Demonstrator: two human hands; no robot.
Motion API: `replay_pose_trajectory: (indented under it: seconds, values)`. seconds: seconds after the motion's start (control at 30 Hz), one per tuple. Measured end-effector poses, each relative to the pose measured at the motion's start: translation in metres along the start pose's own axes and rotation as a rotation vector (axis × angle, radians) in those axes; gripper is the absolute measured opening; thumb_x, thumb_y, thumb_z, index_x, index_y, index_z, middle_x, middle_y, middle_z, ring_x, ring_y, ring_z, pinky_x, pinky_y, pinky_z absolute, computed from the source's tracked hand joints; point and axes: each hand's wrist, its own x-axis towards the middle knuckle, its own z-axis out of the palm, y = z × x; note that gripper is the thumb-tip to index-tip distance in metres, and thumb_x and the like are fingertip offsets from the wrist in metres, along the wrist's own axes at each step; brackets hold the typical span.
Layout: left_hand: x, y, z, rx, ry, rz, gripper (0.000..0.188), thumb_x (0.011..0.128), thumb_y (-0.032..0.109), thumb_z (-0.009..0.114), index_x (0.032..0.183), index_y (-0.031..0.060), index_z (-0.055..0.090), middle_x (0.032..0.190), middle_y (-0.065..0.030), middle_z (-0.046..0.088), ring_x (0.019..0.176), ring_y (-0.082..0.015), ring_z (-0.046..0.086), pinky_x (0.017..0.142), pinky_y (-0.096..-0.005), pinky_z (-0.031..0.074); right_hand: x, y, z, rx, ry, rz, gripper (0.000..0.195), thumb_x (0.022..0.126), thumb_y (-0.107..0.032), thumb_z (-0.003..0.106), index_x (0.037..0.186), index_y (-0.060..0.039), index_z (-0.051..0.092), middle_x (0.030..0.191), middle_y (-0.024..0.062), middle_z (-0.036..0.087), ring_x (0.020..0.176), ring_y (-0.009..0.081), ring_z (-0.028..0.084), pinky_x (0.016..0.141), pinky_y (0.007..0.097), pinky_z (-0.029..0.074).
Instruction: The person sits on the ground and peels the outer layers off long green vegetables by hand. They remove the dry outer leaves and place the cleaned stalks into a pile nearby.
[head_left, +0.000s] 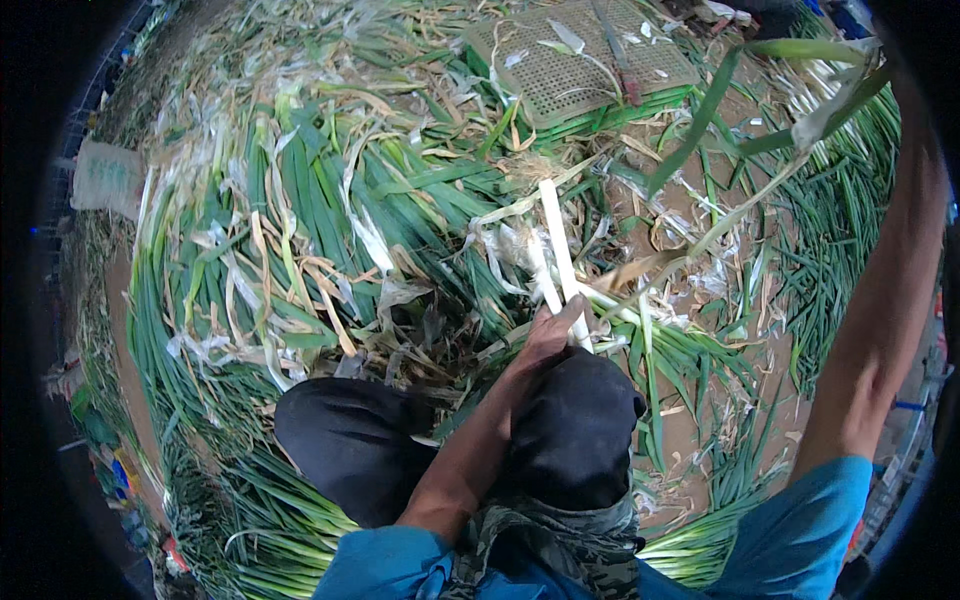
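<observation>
My left hand (559, 322) is closed around the white shanks of long green onions (556, 232), above my right knee. The shanks point up and away from me, and one looks smooth and bare. My right arm (862, 322) stretches far up along the right side. Its hand is lost in the dark upper right rim, so its hold cannot be seen. Close to that rim, a long peeled-looking leaf (705, 135) with a dry, pale strip hangs in the air and runs down towards my left hand. More onions with green leaves (682, 349) lie just right of my left hand.
A large heap of untrimmed green onions (300, 195) lies ahead and left. Stacked plastic crates (592, 67) stand at the top, with a long tool (615, 45) on them. More onions (840, 195) lie at right. Dry leaves and peelings litter the brown ground. A pale sack (107, 178) is far left.
</observation>
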Motion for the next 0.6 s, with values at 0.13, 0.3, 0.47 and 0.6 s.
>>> replay_pose_trajectory:
  seconds: [0.13, 0.3, 0.47, 0.6]
  values:
    - [0.017, 0.022, 0.021, 0.125, 0.104, -0.063, 0.042, 0.104, 0.045, 0.057, 0.097, 0.0054, 0.07, 0.083, -0.0027, 0.067, 0.08, -0.0141, 0.06, 0.076, -0.0311, 0.047, -0.06, -0.034, 0.059, -0.203, -0.265, -0.017, 0.05, 0.081, -0.034, 0.078, 0.119, -0.0067, 0.06, 0.091, 0.0124, 0.074, 0.081, 0.0293, 0.071, 0.072, 0.041, 0.056]
    - [0.031, -0.015, -0.008, 0.128, 0.109, 0.213, 0.034, 0.1, 0.032, 0.063, 0.121, 0.0054, 0.063, 0.113, -0.0098, 0.065, 0.1, -0.0218, 0.06, 0.091, -0.0351, 0.049, -0.187, -0.052, 0.203, -0.371, -0.653, 0.026, 0.065, 0.079, -0.039, 0.08, 0.128, -0.0072, 0.051, 0.09, 0.0149, 0.072, 0.081, 0.0329, 0.073, 0.068, 0.0443, 0.058]
    - [0.024, 0.002, 0.003, 0.758, 0.316, 0.234, 0.047, 0.088, 0.037, 0.069, 0.122, 0.0057, 0.063, 0.113, -0.0261, 0.068, 0.107, -0.0461, 0.064, 0.087, -0.0509, 0.053, -0.236, -0.026, 0.242, -0.363, -0.428, -0.206, 0.047, 0.081, -0.029, 0.076, 0.117, -0.0079, 0.054, 0.086, 0.0129, 0.066, 0.078, 0.0329, 0.071, 0.059, 0.045, 0.056]
    - [0.016, 0.03, 0.016, 0.956, 0.263, -0.035, 0.05, 0.091, 0.028, 0.067, 0.133, 0.0054, 0.053, 0.117, -0.0248, 0.067, 0.109, -0.0461, 0.065, 0.091, -0.0508, 0.053, -0.214, -0.041, 0.228, -0.269, -0.341, -0.252, 0.029, 0.084, -0.023, 0.072, 0.107, -0.0097, 0.06, 0.086, 0.0118, 0.068, 0.076, 0.0287, 0.072, 0.056, 0.0421, 0.056]
